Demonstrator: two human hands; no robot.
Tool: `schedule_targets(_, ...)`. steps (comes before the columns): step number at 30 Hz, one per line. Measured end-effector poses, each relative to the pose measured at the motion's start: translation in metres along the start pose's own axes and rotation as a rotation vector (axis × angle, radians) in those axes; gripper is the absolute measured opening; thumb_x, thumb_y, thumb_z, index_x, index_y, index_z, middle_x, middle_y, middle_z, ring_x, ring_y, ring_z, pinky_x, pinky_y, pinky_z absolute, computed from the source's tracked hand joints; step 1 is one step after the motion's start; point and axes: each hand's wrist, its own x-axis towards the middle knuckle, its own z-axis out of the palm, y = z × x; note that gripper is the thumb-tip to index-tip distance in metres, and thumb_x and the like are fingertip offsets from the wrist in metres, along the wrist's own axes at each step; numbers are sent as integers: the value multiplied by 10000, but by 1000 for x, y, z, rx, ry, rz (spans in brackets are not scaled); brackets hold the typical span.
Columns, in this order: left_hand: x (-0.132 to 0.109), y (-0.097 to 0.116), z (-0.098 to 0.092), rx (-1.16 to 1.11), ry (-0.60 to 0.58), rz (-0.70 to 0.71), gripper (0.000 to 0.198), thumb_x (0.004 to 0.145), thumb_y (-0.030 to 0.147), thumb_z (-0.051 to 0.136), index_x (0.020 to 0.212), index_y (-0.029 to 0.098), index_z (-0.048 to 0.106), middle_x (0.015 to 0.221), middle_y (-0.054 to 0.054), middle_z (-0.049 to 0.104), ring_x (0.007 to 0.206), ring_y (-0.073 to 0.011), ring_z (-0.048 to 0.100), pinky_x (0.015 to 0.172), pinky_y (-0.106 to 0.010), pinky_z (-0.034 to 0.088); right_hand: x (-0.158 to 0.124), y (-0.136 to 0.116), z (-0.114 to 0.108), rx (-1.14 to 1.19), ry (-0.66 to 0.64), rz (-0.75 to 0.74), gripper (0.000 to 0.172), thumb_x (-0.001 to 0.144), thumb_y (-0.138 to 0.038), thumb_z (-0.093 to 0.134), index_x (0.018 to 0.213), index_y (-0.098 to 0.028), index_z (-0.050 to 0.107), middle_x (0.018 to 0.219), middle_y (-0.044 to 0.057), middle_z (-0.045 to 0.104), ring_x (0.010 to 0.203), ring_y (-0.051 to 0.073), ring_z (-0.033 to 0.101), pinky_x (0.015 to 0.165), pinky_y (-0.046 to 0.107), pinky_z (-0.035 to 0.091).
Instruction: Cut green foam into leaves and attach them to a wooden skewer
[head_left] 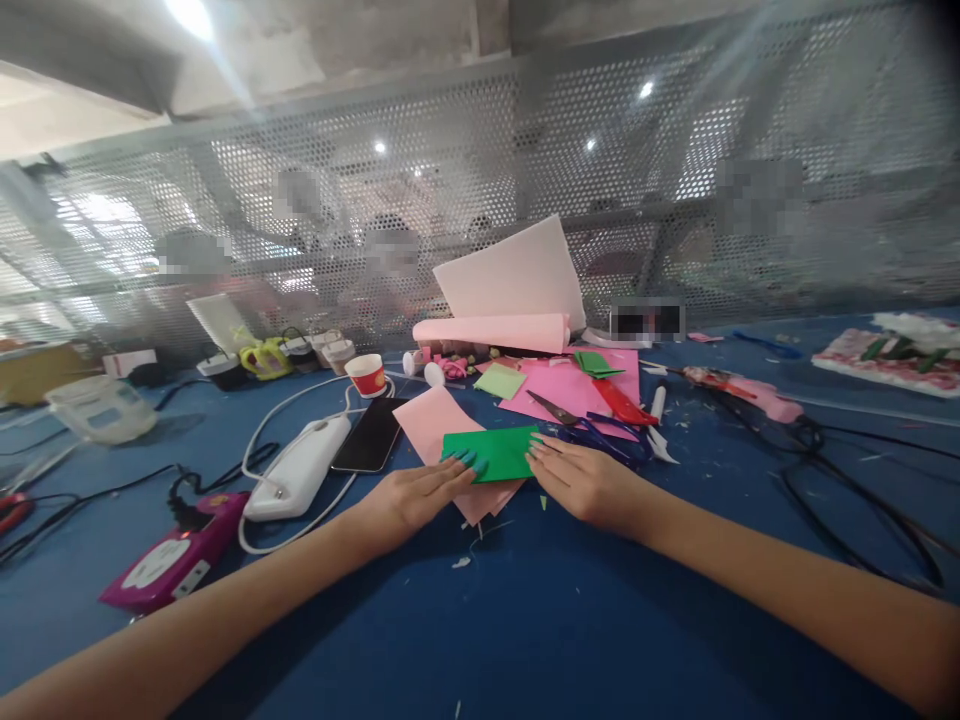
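A green paper rectangle (pixel 504 452), apparently folded, lies before me over light pink paper sheets (pixel 433 415). My left hand (pixel 420 492) rests on its left part, fingers stretched out and their tips pressing down. On the right edge of the green paper lie the fingertips of my right hand (pixel 581 478), also stretched out and flat. Both thumbs are mostly hidden. Just behind my right hand are scissors with dark blue handles (pixel 604 432) and a red-handled tool (pixel 624 402) on a bright pink sheet (pixel 536 388).
Left of the paper are a black phone (pixel 369 436), a white power strip (pixel 298 468), a purple power strip (pixel 180 550) and a paper cup (pixel 366 376). A pink glue gun (pixel 742 390) with black cables sits right. A pink roll (pixel 491 332) lies before the mesh screen (pixel 600 200).
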Motion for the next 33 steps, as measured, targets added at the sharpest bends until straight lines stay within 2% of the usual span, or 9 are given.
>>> schedule_targets(8, -9, -3, 17, -106, 5, 16, 490, 991, 189, 222, 1478, 168, 175, 1223, -131, 636, 1170, -172, 582, 983, -269, 484, -2, 0, -4, 46, -21, -27, 258, 859, 15, 460, 875, -49, 710, 826, 120, 737, 824, 194, 709, 857, 305, 582)
schedule_targets(13, -6, -4, 5, -148, -138, 14, 481, 988, 178, 243, 1465, 141, 195, 1264, -146, 606, 1201, -187, 556, 990, -281, 479, -3, -2, -3, 44, -42, -64, 204, 840, 9, 506, 876, -34, 702, 812, 118, 729, 807, 196, 709, 848, 310, 583)
schedule_targets(16, -5, 0, 1, -120, -202, 5, 542, 980, 160, 276, 1489, 158, 90, 1296, -146, 581, 1210, -180, 549, 996, -281, 469, -3, -3, -3, 37, -56, -93, 178, 826, 4, 533, 880, -30, 699, 809, 112, 725, 807, 199, 707, 861, 320, 578)
schedule_targets(19, -4, 10, 10, 9, -157, -61, 608, 977, 143, 253, 1491, 159, -71, 1274, -131, 601, 1172, -176, 580, 965, -273, 484, -1, -3, -4, 17, -82, -134, 168, 826, -1, 540, 875, -32, 697, 814, 111, 724, 803, 197, 705, 855, 321, 579)
schedule_targets(20, -4, 14, 15, 89, -97, -111, 605, 975, 124, 223, 1487, 149, -97, 1236, -121, 629, 1132, -177, 609, 941, -274, 497, -1, -3, -5, 9, -86, -145, 169, 826, 2, 537, 868, -35, 696, 812, 110, 724, 797, 195, 705, 848, 318, 581)
schedule_targets(23, 2, 25, 22, 266, -41, -182, 588, 960, 80, 183, 1481, 83, -91, 1182, -133, 658, 1074, -182, 641, 922, -279, 506, 1, -2, -6, -4, -99, -159, 186, 829, 17, 518, 858, -42, 692, 796, 104, 722, 785, 187, 703, 833, 309, 584)
schedule_targets(27, 13, 31, 13, 396, -123, -173, 521, 925, 25, 198, 1446, 40, 201, 1239, -163, 620, 1100, -177, 626, 871, -247, 529, 1, -1, -6, -6, -113, -167, 185, 842, 6, 512, 862, -52, 686, 794, 98, 719, 792, 179, 701, 835, 304, 580)
schedule_targets(30, 20, 32, 7, 439, -145, -127, 432, 925, 31, 246, 1304, 58, 453, 1248, -133, 622, 1095, -190, 627, 873, -274, 533, 0, -1, -6, -8, -116, -172, 180, 841, 5, 517, 841, -62, 684, 789, 95, 718, 783, 177, 701, 832, 303, 579)
schedule_targets(33, 20, 32, 12, 433, -144, -95, 359, 960, 121, 300, 1233, 74, 529, 1167, -116, 671, 1045, -206, 649, 882, -313, 527, 1, -1, -7, -10, -127, -175, 194, 844, 7, 506, 831, -71, 683, 791, 93, 717, 782, 175, 699, 831, 304, 578)
